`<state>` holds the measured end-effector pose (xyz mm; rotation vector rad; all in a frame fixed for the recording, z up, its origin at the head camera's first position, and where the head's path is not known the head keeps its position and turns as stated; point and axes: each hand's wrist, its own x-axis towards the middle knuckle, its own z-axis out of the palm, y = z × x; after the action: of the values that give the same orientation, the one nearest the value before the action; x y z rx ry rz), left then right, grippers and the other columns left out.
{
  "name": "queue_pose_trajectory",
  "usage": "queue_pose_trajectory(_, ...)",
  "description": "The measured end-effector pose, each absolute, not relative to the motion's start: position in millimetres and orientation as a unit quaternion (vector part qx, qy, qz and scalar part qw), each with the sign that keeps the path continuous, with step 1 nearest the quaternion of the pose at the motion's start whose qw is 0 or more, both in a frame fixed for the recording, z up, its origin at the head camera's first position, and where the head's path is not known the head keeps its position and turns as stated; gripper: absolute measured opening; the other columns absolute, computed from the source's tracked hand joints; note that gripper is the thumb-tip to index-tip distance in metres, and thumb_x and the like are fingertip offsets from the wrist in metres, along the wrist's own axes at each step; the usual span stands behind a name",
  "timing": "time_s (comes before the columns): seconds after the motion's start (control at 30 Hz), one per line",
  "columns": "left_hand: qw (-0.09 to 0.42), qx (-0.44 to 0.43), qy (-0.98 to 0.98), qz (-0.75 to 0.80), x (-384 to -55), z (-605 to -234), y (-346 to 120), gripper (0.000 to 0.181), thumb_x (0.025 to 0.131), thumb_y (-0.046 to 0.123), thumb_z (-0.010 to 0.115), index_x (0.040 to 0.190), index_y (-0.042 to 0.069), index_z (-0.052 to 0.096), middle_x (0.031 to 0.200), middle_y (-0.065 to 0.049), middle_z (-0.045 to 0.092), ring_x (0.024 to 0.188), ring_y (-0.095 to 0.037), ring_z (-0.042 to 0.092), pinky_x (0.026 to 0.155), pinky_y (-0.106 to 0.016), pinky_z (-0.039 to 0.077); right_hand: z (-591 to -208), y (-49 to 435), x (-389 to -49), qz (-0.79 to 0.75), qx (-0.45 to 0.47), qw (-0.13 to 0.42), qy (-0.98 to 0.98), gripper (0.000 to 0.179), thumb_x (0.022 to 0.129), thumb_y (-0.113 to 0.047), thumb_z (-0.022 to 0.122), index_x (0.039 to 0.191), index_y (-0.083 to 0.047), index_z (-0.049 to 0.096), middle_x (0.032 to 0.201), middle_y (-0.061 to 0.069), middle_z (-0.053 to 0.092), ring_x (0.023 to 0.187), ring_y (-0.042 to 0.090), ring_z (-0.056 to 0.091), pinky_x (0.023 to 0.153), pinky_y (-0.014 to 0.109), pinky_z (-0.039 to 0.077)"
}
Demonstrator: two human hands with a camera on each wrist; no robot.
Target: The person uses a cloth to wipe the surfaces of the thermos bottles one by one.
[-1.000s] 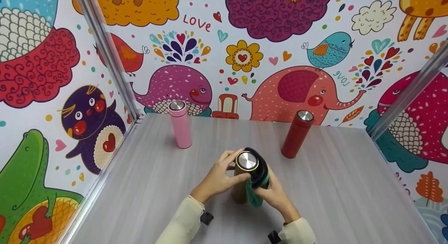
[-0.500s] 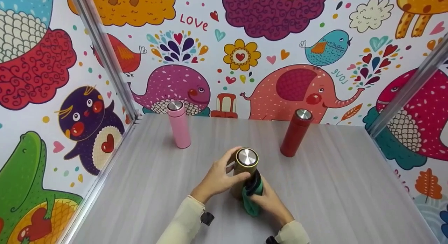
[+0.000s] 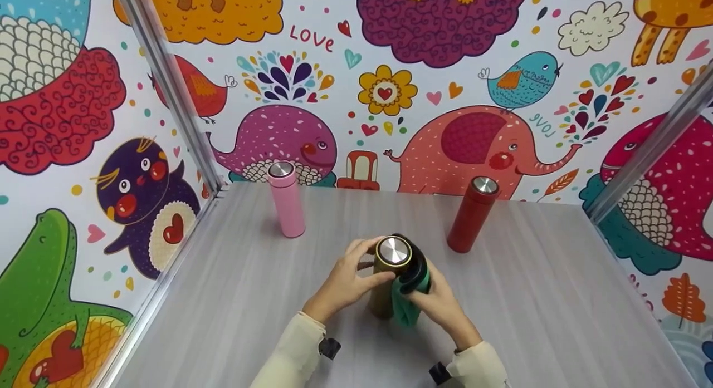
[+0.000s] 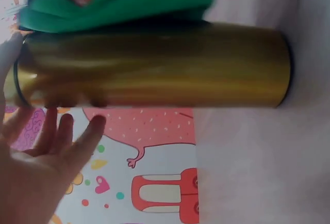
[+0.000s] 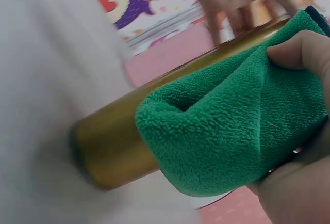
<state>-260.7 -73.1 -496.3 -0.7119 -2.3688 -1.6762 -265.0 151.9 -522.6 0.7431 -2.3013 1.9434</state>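
A gold thermos flask with a shiny steel lid stands upright on the table, near its middle. My left hand grips it close to the top, thumb in front and fingers round the far side. In the left wrist view its gold body runs sideways past the curled fingers. My right hand holds a folded green towel with a black edge against the flask's right side. The right wrist view shows the thumb on the fluffy cloth, which covers part of the flask.
A pink flask stands at the back left of the grey table, and a red flask at the back right. Walls with cartoon animals and metal posts enclose the table.
My right hand and the towel slid down the flask's side, toward me, then came back up to near the lid. The left hand keeps its grip and the flask stays in place.
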Motion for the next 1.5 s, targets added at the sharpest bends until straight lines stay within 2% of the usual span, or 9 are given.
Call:
queue_pose_trajectory(0.13,0.060,-0.251,-0.796,-0.548,-260,-494,-80,0.068,0.091,0.037,0.075,0.150,0.019,0.046,0.138,0.001,0.053,0.122,-0.014,0.054,0.098,-0.032,0.050,-502,153,-263,0.622,0.274,0.062,-0.731,0.067,0.081,0.007,0.075,0.142,-0.006,0.051,0.131,0.008,0.060,0.114,0.023,0.055,0.098,0.031,0.046)
queue_pose_trajectory(0.37,0.012,-0.273,-0.760,-0.590,-257,-496,-84,0.060,0.097,0.023,0.069,0.149,0.010,0.043,0.146,-0.001,0.050,0.133,-0.020,0.049,0.104,-0.032,0.044,-489,150,-262,0.609,0.320,0.131,-0.714,0.066,0.076,0.015,0.075,0.137,0.003,0.051,0.125,0.018,0.061,0.110,0.022,0.056,0.096,0.026,0.047)
queue_pose_trajectory(0.53,0.031,-0.266,-0.767,-0.584,-254,-496,-78,0.060,0.098,0.030,0.067,0.150,0.012,0.043,0.148,-0.003,0.048,0.135,-0.020,0.046,0.105,-0.036,0.044,-506,148,-263,0.611,0.300,0.088,-0.727,0.071,0.076,0.014,0.074,0.141,0.001,0.048,0.129,0.014,0.060,0.113,0.021,0.054,0.098,0.028,0.045)
queue_pose_trajectory(0.7,0.057,-0.230,-0.775,-0.586,-256,-498,-68,0.068,0.090,0.041,0.075,0.148,0.017,0.047,0.140,-0.001,0.047,0.129,-0.017,0.048,0.105,-0.042,0.044,-537,146,-264,0.626,0.269,0.018,-0.732,0.075,0.074,0.010,0.069,0.144,-0.004,0.045,0.131,0.009,0.057,0.114,0.022,0.051,0.099,0.032,0.043)
queue_pose_trajectory(0.93,0.063,-0.206,-0.771,-0.599,-257,-495,-66,0.071,0.083,0.034,0.084,0.144,0.013,0.052,0.129,-0.004,0.048,0.124,-0.018,0.050,0.105,-0.047,0.044,-577,145,-265,0.640,0.237,-0.061,-0.728,0.079,0.075,0.005,0.070,0.148,0.000,0.040,0.136,0.014,0.052,0.118,0.024,0.047,0.102,0.028,0.037)
queue_pose_trajectory(1.03,0.068,-0.206,-0.776,-0.592,-259,-494,-67,0.074,0.081,0.038,0.085,0.144,0.015,0.052,0.128,-0.003,0.051,0.123,-0.017,0.052,0.104,-0.043,0.045,-589,147,-267,0.638,0.232,-0.084,-0.729,0.082,0.078,0.003,0.072,0.151,0.001,0.035,0.141,0.017,0.049,0.121,0.024,0.045,0.104,0.029,0.035)
queue_pose_trajectory(1.17,0.082,-0.198,-0.773,-0.596,-263,-500,-71,0.074,0.080,0.038,0.086,0.142,0.017,0.051,0.132,0.000,0.056,0.124,-0.015,0.054,0.103,-0.033,0.046,-593,146,-268,0.631,0.229,-0.069,-0.738,0.079,0.081,-0.002,0.075,0.150,0.004,0.036,0.141,0.018,0.050,0.122,0.023,0.047,0.104,0.031,0.036)
queue_pose_trajectory(1.37,0.082,-0.203,-0.766,-0.604,-261,-503,-75,0.066,0.082,0.036,0.084,0.138,0.017,0.054,0.134,0.002,0.056,0.125,-0.016,0.052,0.102,-0.033,0.047,-579,148,-265,0.635,0.212,-0.049,-0.741,0.068,0.080,-0.001,0.075,0.142,0.002,0.047,0.130,0.014,0.058,0.113,0.022,0.052,0.098,0.031,0.042)
queue_pose_trajectory(1.5,0.086,-0.211,-0.769,-0.598,-261,-506,-78,0.065,0.085,0.035,0.082,0.141,0.016,0.056,0.127,-0.001,0.054,0.119,-0.017,0.054,0.098,-0.032,0.050,-558,148,-265,0.634,0.224,-0.030,-0.740,0.064,0.080,0.002,0.075,0.139,0.001,0.051,0.125,0.011,0.060,0.110,0.023,0.053,0.096,0.034,0.045)
